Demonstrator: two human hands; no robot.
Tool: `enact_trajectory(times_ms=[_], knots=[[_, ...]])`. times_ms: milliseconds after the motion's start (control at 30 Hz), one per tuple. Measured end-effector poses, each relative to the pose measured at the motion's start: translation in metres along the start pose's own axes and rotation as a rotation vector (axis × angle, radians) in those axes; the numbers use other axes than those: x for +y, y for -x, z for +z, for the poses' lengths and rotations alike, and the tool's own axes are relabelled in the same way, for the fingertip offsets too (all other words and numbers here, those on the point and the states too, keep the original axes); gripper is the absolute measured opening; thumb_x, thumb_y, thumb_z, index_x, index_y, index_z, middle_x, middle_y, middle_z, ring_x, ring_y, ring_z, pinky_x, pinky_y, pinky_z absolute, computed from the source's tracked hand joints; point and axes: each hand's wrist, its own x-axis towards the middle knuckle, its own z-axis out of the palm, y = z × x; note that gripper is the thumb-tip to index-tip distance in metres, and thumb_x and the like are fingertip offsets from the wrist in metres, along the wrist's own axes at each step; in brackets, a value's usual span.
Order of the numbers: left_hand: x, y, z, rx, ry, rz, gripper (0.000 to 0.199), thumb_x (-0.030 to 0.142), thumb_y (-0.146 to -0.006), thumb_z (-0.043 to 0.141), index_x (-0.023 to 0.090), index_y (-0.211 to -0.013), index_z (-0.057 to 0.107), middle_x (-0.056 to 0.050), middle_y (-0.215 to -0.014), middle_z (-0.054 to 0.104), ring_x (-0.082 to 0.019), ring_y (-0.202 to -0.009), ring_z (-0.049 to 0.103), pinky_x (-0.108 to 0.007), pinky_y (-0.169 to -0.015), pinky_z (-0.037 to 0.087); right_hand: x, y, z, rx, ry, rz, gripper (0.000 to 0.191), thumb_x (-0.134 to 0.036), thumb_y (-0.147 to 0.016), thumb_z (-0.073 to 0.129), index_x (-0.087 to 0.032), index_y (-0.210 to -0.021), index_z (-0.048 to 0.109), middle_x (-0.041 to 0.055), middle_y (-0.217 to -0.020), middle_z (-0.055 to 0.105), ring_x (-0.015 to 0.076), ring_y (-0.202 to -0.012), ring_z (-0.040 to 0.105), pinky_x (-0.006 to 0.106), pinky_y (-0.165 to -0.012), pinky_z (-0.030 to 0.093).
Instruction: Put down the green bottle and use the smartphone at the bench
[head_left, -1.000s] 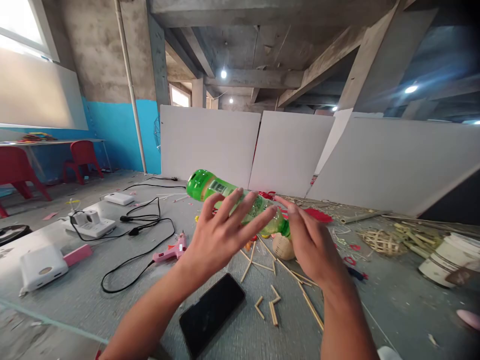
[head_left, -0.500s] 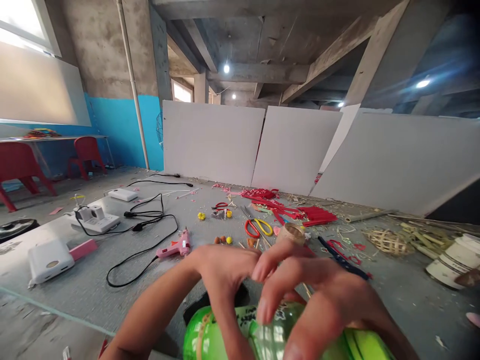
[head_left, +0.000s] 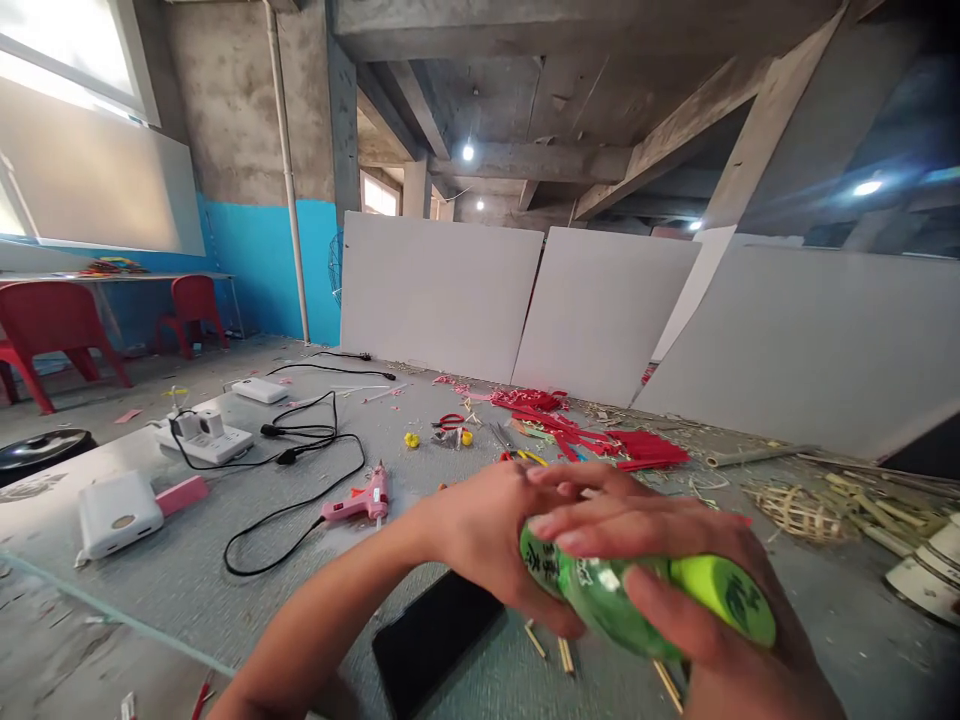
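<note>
A green plastic drink bottle (head_left: 615, 610) with dark lettering lies tilted sideways between my hands, its lime-green cap (head_left: 739, 600) pointing right and towards me. My left hand (head_left: 495, 540) is wrapped round the label end of the body. Fingers of my right hand (head_left: 675, 545) curl over the neck and shoulder, beside the cap, which stays on. Below my left hand lies a black phone-like slab (head_left: 431, 640). Several short bamboo sticks (head_left: 565, 655) are scattered on the grey surface under the bottle. Scissors (head_left: 532, 457) are partly hidden behind my hands.
On the left are a pink glue gun (head_left: 364, 500) with its black cable, a white power strip (head_left: 206, 440) and a white box (head_left: 120, 515). Red strips (head_left: 645, 448) lie farther back. A woven bamboo ball (head_left: 795, 512) and a white bucket (head_left: 930, 570) stand right.
Both hands have lifted and turned the bottle, bringing its cap into view. The black slab and short sticks beneath now show. The view has shifted slightly.
</note>
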Motion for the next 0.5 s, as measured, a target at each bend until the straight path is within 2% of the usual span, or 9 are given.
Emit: enact_trajectory(times_ms=[67, 167, 233, 300, 400, 500], knots=[[0.000, -0.001, 0.002, 0.132, -0.172, 0.008, 0.058, 0.043, -0.076, 0.079, 0.020, -0.128, 0.068, -0.008, -0.120, 0.075, -0.027, -0.109, 0.070, -0.043, -0.095, 0.054, 0.004, -0.003, 0.004, 0.145, 0.088, 0.041, 0.025, -0.024, -0.097, 0.061, -0.033, -0.114, 0.078, 0.0027, -0.112, 0.079, 0.0293, -0.121, 0.069, 0.055, -0.109, 0.054], [-0.007, -0.002, 0.011, 0.298, -0.448, 0.003, 0.055, 0.046, -0.087, 0.068, 0.013, -0.130, 0.064, -0.013, -0.116, 0.076, -0.028, -0.104, 0.069, -0.047, -0.089, 0.051, 0.010, -0.008, 0.017, 0.374, 0.138, 0.089, 0.024, -0.025, -0.098, 0.060, -0.031, -0.113, 0.078, 0.0039, -0.118, 0.076, 0.0294, -0.123, 0.067, 0.055, -0.111, 0.051], [-0.007, -0.002, 0.016, 0.370, -0.602, 0.017, 0.053, 0.044, -0.093, 0.062, 0.011, -0.134, 0.060, -0.014, -0.119, 0.076, -0.028, -0.103, 0.068, -0.046, -0.085, 0.049, 0.010, -0.009, 0.025, 0.465, 0.136, 0.092, 0.023, -0.027, -0.099, 0.060, -0.029, -0.112, 0.078, 0.0046, -0.120, 0.075, 0.0295, -0.120, 0.067, 0.055, -0.110, 0.050], [-0.002, 0.001, 0.021, 0.430, -0.712, 0.034, 0.054, 0.038, -0.096, 0.056, 0.011, -0.143, 0.053, -0.015, -0.129, 0.073, -0.029, -0.110, 0.067, -0.046, -0.086, 0.048, 0.005, -0.008, 0.033, 0.549, 0.135, 0.094, 0.022, -0.029, -0.098, 0.060, -0.029, -0.112, 0.077, 0.0051, -0.119, 0.074, 0.0295, -0.116, 0.068, 0.055, -0.108, 0.050], [0.013, 0.010, 0.021, 0.471, -0.782, 0.005, 0.057, 0.032, -0.097, 0.054, 0.011, -0.150, 0.045, -0.014, -0.139, 0.068, -0.027, -0.119, 0.064, -0.045, -0.091, 0.048, -0.006, -0.005, 0.037, 0.563, 0.102, 0.118, 0.034, -0.030, -0.095, 0.067, -0.030, -0.129, 0.070, 0.0066, -0.122, 0.072, 0.0300, -0.115, 0.068, 0.054, -0.104, 0.053], [0.013, 0.030, 0.005, 0.452, -0.741, -0.094, 0.062, 0.041, -0.094, 0.064, 0.012, -0.146, 0.048, -0.013, -0.130, 0.072, -0.024, -0.111, 0.067, -0.041, -0.091, 0.050, -0.009, -0.002, 0.029, 0.529, 0.026, 0.050, 0.053, -0.026, -0.091, 0.073, -0.030, -0.142, 0.062, 0.0093, -0.130, 0.069, 0.0320, -0.123, 0.065, 0.056, -0.107, 0.051]])
